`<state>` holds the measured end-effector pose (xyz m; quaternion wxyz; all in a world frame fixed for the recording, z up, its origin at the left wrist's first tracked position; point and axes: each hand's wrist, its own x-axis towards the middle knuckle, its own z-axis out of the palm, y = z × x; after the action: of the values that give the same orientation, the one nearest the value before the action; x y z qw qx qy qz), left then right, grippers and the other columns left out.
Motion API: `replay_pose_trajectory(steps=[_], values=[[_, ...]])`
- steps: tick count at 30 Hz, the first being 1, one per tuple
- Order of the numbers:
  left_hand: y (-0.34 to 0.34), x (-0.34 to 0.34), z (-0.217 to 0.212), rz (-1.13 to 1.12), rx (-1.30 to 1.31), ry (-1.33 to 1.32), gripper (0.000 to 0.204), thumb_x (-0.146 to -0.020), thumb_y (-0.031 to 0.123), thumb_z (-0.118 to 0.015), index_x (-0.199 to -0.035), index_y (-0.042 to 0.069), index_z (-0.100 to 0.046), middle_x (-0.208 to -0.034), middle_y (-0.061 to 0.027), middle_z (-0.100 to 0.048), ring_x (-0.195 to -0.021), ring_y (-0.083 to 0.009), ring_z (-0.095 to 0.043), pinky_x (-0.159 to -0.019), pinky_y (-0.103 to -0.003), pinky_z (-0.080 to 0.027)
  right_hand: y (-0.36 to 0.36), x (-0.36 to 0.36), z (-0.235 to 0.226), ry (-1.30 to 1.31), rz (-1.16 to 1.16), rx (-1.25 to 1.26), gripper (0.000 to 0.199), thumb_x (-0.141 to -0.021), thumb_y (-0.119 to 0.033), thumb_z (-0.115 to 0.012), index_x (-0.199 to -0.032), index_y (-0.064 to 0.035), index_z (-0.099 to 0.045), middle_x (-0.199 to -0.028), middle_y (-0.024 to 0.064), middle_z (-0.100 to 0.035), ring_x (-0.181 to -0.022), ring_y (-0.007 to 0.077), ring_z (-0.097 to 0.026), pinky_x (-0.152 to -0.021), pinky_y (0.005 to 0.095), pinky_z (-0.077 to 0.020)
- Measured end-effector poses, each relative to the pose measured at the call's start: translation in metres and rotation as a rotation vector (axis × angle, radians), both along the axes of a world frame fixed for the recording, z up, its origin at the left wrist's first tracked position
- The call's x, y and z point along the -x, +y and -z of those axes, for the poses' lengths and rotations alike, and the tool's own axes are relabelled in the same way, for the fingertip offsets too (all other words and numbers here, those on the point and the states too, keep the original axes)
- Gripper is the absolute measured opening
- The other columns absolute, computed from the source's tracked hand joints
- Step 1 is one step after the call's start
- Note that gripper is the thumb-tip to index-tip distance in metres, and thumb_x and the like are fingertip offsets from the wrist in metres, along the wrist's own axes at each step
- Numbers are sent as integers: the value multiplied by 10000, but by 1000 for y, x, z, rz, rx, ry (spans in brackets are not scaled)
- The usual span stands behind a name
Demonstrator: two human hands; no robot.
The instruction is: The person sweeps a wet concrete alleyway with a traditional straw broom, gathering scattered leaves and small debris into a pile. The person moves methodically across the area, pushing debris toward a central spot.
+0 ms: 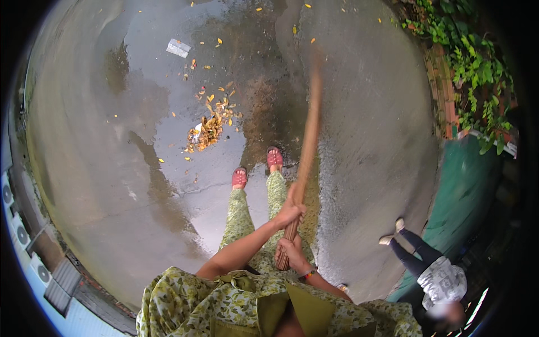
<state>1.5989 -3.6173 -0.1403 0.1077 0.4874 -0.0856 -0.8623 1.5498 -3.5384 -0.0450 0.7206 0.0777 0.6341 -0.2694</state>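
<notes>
Both my hands are wrapped round a long brown stick broom (309,146), made of thin bundled sticks. My left hand (290,212) grips it part way along, and my right hand (291,253) grips below that, close to the near end. A beaded bracelet circles my right wrist. From my hands the broom reaches up and slightly right over the wet ground, its far end smeared by motion. Left of that far end lies a heap of yellow-brown leaves (208,133), with something white among them. Several loose leaves are scattered around the heap.
A flattened silvery wrapper (178,48) lies beyond the heap. My feet wear red sandals (239,177). To the right are a green wall (455,196), a leafy plant (480,73) over bricks, and another person (443,279). Air-conditioner units (22,235) line the left edge.
</notes>
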Motion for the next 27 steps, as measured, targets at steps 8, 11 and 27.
replay_pose_trajectory(steps=[8, 11, 27], values=[[-54, 57, 122, 2, -81, 21, 564, -666, 36, -650, -1187, 79, -440, -654, -56, -545, -483, -151, -516, -415, -305, -463, -88, 32, 94, -28, 135, -151, 138, -814, -130, -565, -859, -12, -507, -627, 56, -512, -504, 178, -544, -517, 326, -495], [-98, 8, 127, -143, -101, -34, 438, -718, 32, -606, -1105, 134, -427, -650, -46, -510, -464, -139, -487, -406, -297, -458, -116, 14, 123, -127, -97, -10, 125, -816, -129, -563, -846, -14, -524, -641, 54, -529, -505, 166, -544, -490, 323, -486], [-192, 272, 49, 163, -2, 270, 950, -688, -12, -612, -1446, 138, -60, -629, -68, -511, -488, -170, -523, -395, -335, -457, -206, 215, 26, 195, 302, 9, 102, -798, -81, -561, -802, -42, -467, -644, 42, -499, -524, 150, -536, -485, 316, -481]])
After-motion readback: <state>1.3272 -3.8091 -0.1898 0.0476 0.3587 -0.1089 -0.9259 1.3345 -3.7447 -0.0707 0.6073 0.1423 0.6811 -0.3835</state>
